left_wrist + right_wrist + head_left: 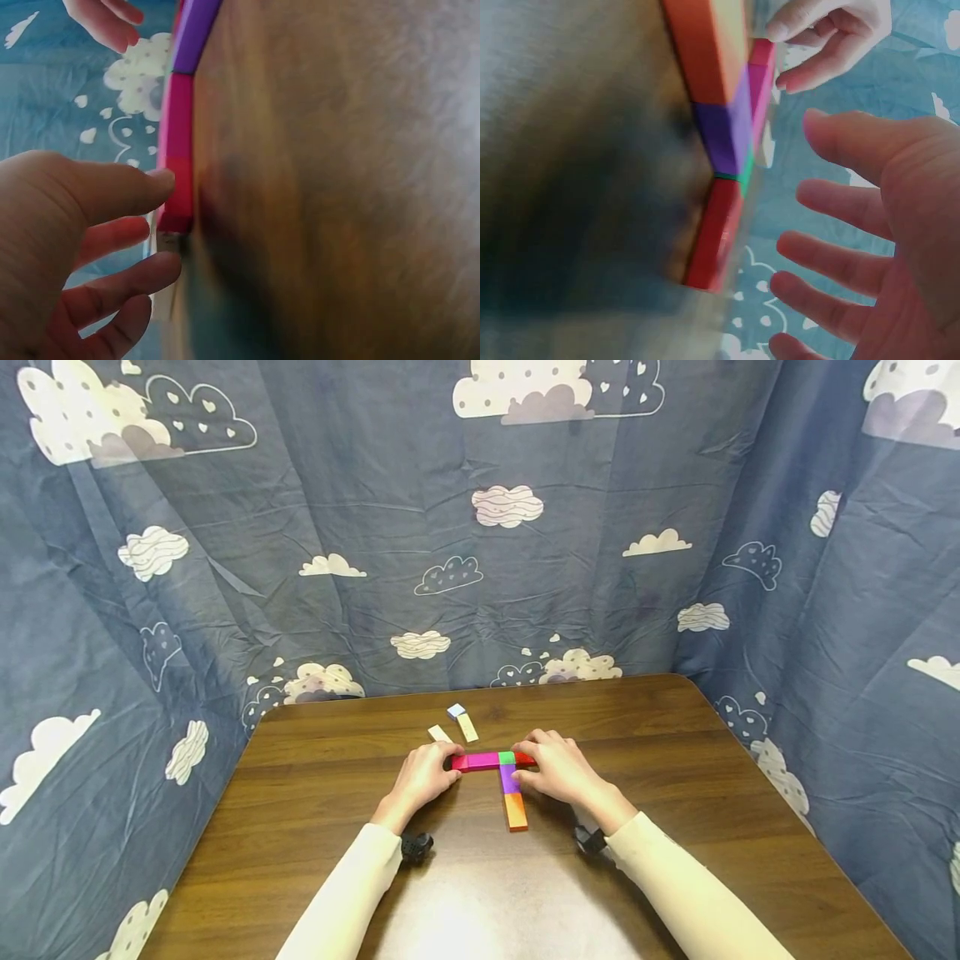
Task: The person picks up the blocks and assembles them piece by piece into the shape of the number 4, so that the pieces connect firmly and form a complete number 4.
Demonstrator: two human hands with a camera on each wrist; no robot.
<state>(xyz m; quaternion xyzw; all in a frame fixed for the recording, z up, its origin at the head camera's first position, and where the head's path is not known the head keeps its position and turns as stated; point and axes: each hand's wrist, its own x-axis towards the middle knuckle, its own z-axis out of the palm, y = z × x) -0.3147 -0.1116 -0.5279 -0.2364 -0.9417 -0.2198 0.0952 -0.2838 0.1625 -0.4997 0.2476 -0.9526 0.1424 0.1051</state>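
The orange block (516, 812) lies nearest, the purple block (511, 778) beyond it. Farther, the left hand's (420, 774) thumb and fingers flank the row's pinkish-red end block (460, 763), whether pinching I cannot tell; the right hand (558, 767), loosely spread, grips nothing beside the red block (716, 232).

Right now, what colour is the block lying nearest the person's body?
Orange; that block shows best in the head view.

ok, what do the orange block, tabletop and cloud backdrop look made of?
Orange block: painted wood or plastic, can't tell which; smooth, evenly coloured.
Tabletop: wood or wood-look laminate, semi-gloss; brown grain streaks, glare between the sleeves.
Cloud backdrop: probably fabric, mostly matte; it creases and hangs in folds.
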